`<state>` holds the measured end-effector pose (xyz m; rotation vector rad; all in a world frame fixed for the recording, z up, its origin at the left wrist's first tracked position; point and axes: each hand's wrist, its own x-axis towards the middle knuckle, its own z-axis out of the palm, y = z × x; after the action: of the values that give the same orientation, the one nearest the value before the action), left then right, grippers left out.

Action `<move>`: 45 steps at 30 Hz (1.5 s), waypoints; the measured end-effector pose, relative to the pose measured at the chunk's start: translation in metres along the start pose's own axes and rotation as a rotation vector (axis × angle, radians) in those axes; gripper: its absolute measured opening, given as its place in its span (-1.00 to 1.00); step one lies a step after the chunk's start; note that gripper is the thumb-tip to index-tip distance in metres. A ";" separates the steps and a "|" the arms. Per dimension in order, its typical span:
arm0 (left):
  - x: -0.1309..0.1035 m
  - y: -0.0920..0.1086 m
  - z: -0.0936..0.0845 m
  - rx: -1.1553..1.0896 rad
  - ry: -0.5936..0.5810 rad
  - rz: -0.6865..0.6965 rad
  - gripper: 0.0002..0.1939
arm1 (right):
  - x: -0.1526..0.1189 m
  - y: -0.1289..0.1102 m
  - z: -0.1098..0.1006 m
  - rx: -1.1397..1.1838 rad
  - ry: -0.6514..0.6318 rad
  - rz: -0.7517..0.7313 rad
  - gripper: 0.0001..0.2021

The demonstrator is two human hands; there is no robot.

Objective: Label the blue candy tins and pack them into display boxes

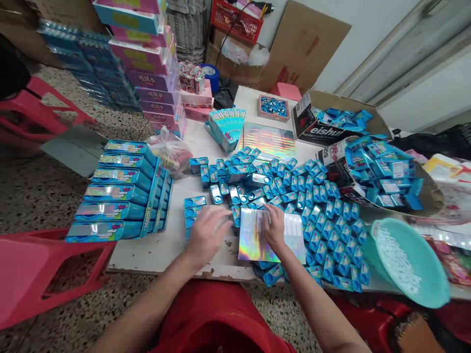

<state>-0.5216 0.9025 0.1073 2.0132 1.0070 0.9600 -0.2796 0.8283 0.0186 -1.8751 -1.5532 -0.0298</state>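
Note:
My left hand [209, 229], blurred with its fingers apart, hovers just right of a short column of small blue boxes [195, 201]. No object shows in it. A shiny silver sticker sheet [253, 245] lies over part of a wide spread of small blue boxes [327, 235]. Bent fingers of my right hand [274, 226] are closed on the sheet's upper middle; whether a single sticker is between them I cannot make out. Pale rectangles mark the sheet's right half.
Blue cases [125, 196] stand in a slanting row at the left. Behind them rises a tall stack of pink and purple cartons [154, 78]. Cartons of blue packets [386, 166] and a turquoise basin [434, 264] of small white pieces are on the right. Another silver sheet [272, 139] lies farther back.

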 end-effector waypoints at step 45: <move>-0.040 0.015 0.051 -0.547 -0.257 -0.717 -0.75 | -0.008 -0.099 -0.049 0.663 -0.275 0.527 -0.76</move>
<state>-0.4912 0.8489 0.0821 1.1487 1.0609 0.4882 -0.3491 0.8001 0.1007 -1.7056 -0.9950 0.8974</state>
